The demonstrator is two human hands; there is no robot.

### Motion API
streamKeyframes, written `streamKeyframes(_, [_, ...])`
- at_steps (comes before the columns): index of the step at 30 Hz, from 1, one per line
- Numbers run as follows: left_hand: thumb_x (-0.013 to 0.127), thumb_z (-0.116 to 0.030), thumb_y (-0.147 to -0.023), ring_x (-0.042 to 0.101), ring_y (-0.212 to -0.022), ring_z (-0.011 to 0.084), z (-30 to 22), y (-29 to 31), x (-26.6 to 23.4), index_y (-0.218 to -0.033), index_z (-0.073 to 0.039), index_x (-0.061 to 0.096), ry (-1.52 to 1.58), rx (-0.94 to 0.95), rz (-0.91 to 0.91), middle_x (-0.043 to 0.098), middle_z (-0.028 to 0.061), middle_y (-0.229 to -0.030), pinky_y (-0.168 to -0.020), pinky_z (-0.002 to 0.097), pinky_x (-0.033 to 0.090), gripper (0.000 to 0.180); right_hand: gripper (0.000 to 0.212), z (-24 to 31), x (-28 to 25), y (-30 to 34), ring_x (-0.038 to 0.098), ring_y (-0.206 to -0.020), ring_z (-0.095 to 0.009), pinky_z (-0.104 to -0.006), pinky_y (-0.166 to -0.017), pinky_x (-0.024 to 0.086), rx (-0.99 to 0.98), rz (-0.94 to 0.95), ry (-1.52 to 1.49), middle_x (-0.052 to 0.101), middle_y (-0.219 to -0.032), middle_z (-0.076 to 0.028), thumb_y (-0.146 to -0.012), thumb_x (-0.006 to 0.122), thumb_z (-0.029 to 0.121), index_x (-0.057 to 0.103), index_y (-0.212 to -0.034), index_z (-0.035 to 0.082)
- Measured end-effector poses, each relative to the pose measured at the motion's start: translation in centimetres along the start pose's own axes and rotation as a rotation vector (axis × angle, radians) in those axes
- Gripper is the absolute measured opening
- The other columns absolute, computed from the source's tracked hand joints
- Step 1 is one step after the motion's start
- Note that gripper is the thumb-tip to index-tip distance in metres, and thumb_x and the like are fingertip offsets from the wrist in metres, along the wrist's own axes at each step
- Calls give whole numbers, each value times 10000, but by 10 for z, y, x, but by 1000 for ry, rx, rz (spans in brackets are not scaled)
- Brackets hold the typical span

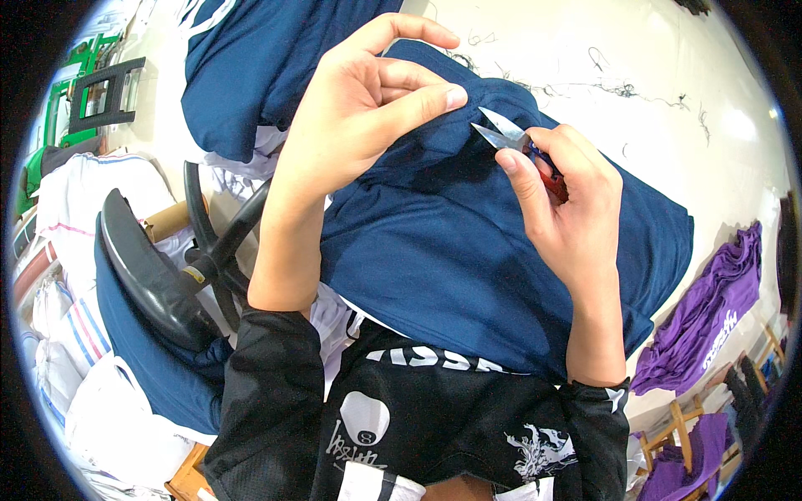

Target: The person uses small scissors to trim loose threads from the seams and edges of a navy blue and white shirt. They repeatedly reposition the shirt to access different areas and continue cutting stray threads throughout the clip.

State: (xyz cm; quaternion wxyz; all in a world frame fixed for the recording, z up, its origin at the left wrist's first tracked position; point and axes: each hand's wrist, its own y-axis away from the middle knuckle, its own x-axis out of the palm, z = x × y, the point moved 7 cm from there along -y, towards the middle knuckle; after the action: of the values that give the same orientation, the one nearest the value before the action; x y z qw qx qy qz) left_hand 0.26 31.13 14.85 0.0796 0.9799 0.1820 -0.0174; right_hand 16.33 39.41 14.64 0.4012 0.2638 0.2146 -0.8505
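Note:
In my right hand [576, 196] is a pair of thread snips [501, 129], with bare metal blades spread apart and red and blue at the grip. The blade tips point left, close to the thumb of my left hand [368, 100]. My left thumb presses against a bent finger while the index finger is stretched out above. What that pinch holds, if anything, is too small to make out. Under both hands lies a dark blue cloth garment [443, 259], spread from my lap over the table and bunched into folds by the blade tips.
More dark blue cloth [251, 75] lies at the far left. Loose dark threads [618, 88] are scattered on the pale table [710, 150]. A black armrest [150, 275] stands at my left, by white sacks [109, 200]. Purple cloth [710, 309] lies at the right.

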Motion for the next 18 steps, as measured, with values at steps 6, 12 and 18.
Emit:
streamKeyframes(6, [689, -32, -875, 634, -777, 51, 0, 1, -2, -1217, 16, 524, -7, 80, -23, 715, 74, -843, -682, 169, 472, 383, 298, 0, 0, 0, 605, -578, -221, -314, -526, 462, 13, 3, -55, 574, -717, -110, -824, 755, 238, 635, -901, -23])
streamKeyframes(12, [688, -40, -879, 620, -753, 42, -1, 0, 0, -1223, 17, 521, -27, 84, -19, 713, 69, -833, -662, 167, 461, 386, 298, -1, 2, 0, 603, -574, -220, -314, -523, 463, 13, 7, -59, 571, -714, -113, -823, 757, 234, 639, -905, -26])
streamKeyframes(18, [693, -41, -878, 596, -718, 29, -2, 0, -1, -1226, 12, 522, -44, 111, -12, 710, 64, -823, -631, 166, 441, 391, 301, 1, 0, 0, 599, -566, -222, -314, -517, 458, 18, 5, -36, 565, -712, -115, -821, 759, 236, 637, -905, -26])
